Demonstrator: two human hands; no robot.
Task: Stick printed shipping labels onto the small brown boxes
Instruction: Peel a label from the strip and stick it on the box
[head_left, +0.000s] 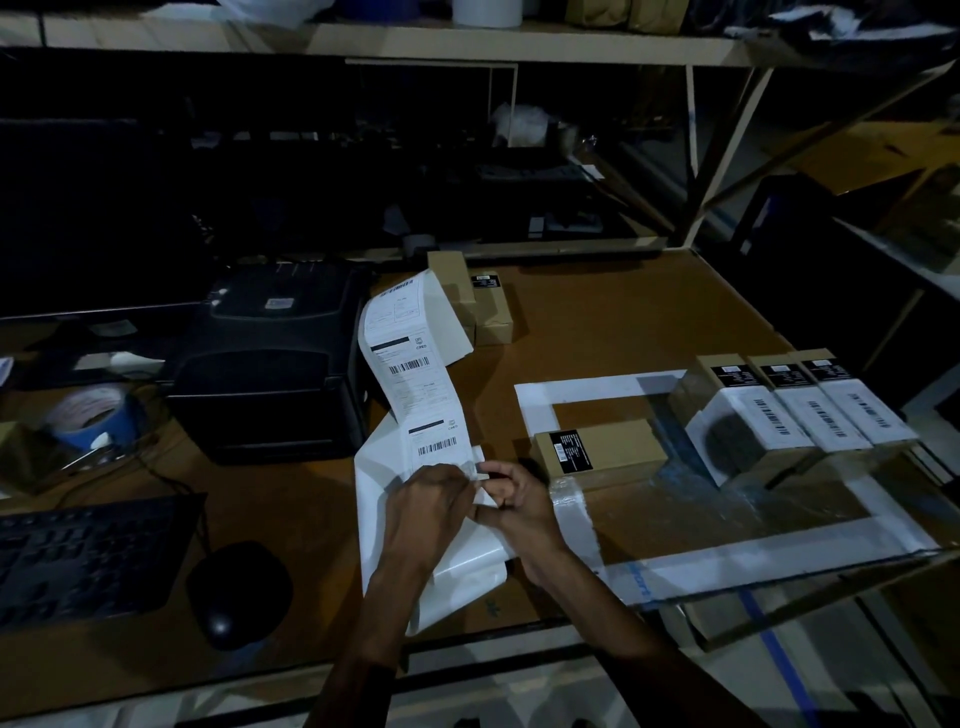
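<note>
Centrally, left hand (431, 499) and right hand (511, 493) in pinching grip on label strip (415, 379) end, bare worktop (623, 322) above.

I see label strip (410, 364), long white band with black barcodes, curling from printer side down toward table front, lower end pinched between both hands. Plain brown box (602, 449) with black sticker lies flat just right of strip's end. 3 labelled boxes (800, 410) sit side by side at right. Unlabelled brown boxes (478, 301) stacked behind strip's top.
</note>
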